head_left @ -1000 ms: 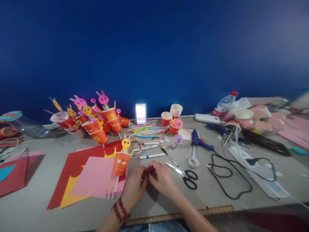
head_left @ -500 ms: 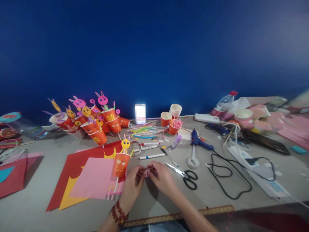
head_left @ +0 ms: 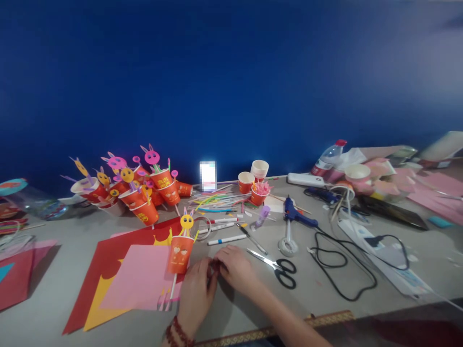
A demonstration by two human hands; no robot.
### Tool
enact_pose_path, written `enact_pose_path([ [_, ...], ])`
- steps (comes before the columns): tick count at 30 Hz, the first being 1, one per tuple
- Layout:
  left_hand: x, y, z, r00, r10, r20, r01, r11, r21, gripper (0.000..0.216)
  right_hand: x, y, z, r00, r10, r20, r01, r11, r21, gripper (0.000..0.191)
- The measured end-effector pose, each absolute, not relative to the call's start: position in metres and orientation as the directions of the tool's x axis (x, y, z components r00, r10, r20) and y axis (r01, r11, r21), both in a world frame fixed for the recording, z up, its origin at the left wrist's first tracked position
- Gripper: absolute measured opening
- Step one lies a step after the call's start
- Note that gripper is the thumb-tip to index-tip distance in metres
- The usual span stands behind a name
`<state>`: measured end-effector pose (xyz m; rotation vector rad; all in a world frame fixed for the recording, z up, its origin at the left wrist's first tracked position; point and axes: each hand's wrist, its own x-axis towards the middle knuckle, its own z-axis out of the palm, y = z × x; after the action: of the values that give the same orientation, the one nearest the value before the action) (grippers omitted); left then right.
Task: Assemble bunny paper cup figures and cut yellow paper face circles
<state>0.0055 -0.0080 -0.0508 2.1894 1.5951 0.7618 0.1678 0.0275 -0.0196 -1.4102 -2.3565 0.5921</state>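
Note:
My left hand [head_left: 198, 284] and my right hand [head_left: 234, 266] meet low over the grey table, fingertips pressed together. Between them they pinch a small pink piece, apparently paper, which the fingers now hide. Red bead bracelets [head_left: 178, 332] circle my left wrist. Just beyond my left hand, a red paper cup [head_left: 180, 255] with a yellow rabbit face [head_left: 187, 221] rests on a white stick, over pink paper [head_left: 133, 274]. To the right of my right hand lie scissors [head_left: 277, 265] with black handles. A blue-capped marker [head_left: 227, 240] lies just behind my hands.
Several decorated red cups [head_left: 144, 212] stand at the back left. Pipe cleaners [head_left: 217, 200] and a small cup of pink scraps [head_left: 259, 193] lie behind the markers. A blue glue gun [head_left: 298, 214], its cord and a power strip [head_left: 379, 260] occupy the right.
The fingers have closed further together, covering the small pink piece that showed between them. My left hand is turned more back-up. The whole view has shifted slightly.

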Motion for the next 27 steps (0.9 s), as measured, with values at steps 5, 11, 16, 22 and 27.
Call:
enact_pose_path([
  [5,0.003,-0.007,-0.056,0.242,0.936,0.254,0.765,-0.345,0.544,0.014,0.164,0.024,-0.023,-0.441,0.895,0.069,0.797,0.426,-0.429,0.023],
  [11,0.001,-0.006,-0.056,0.273,0.932,0.237,0.738,-0.361,0.570,0.016,0.171,0.020,-0.021,-0.360,0.918,0.167,0.755,0.392,-0.525,0.016],
  [16,0.004,-0.007,-0.046,0.317,0.925,0.210,0.760,-0.380,0.527,0.023,0.204,0.027,-0.004,-0.250,0.937,0.242,0.720,0.347,-0.601,0.014],
  [22,0.010,-0.011,-0.044,0.233,0.928,0.290,0.736,-0.363,0.571,0.021,0.228,0.059,0.011,-0.275,0.917,0.291,0.726,0.396,-0.563,0.014],
  [27,0.009,-0.015,-0.041,0.163,0.857,0.490,0.679,-0.458,0.574,0.018,0.204,0.093,0.013,-0.440,0.854,0.277,0.753,0.519,-0.404,0.014],
])
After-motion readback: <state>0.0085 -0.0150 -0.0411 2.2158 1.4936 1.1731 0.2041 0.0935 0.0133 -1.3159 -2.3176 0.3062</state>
